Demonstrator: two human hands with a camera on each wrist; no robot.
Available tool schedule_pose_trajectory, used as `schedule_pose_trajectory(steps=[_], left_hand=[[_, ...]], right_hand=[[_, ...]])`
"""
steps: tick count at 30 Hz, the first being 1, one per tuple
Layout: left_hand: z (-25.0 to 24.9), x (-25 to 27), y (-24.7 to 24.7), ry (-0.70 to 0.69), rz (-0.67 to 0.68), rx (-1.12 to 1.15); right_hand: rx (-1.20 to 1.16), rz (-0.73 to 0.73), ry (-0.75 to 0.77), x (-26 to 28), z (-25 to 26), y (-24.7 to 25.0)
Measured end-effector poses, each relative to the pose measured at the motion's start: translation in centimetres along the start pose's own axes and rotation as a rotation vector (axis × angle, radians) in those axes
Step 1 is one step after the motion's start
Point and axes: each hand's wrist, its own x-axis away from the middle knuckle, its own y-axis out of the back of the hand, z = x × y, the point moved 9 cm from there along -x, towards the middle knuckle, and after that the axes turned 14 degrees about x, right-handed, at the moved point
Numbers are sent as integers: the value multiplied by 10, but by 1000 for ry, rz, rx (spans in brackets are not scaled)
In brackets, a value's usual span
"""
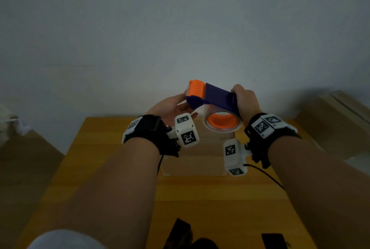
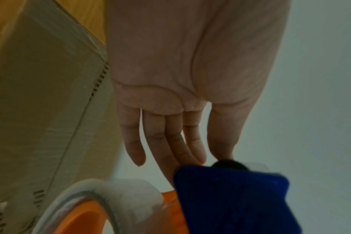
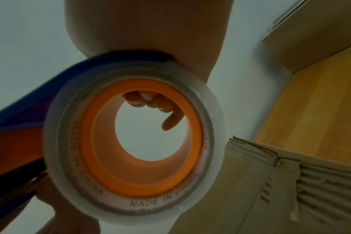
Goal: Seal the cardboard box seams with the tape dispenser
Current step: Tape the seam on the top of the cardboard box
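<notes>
right hand fingers curl over the blue rear of the tape dispenser, gripping it in the air above the cardboard box. left hand fingers, straight and close together, touch its orange front end. the tape roll hangs beneath. the box rests on the wooden table.

"MADE IN CHINA" is printed twice round the side rim of the tape roll; a third print there is unreadable.
</notes>
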Motion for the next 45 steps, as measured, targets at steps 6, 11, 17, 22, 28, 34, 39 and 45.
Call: schedule_pose_trajectory(steps=[6,11,17,22,28,34,39,45], left_hand=[[2,-5,9,14,-8,44],[4,-13,34,16,-92,90],[8,-20,42,37,-89,-44],[11,-27,41,56,-57,-111],[10,-33,48,64,-51,-46],[11,-32,47,78,-84,-173],[11,-26,47,65,-99,-151],[11,-22,47,88,-90,-265]], right_hand=[[-28,58,-1,-1,-2,-13],[204,281,109,4,-1,-37],[175,398,90,5,-10,-41],[41,490,74,9,-9,-47],[-52,534,56,9,-10,-54],[-56,526,45,5,-13,-55],[-31,502,51,1,-16,-55],[5,493,70,0,-14,-55]])
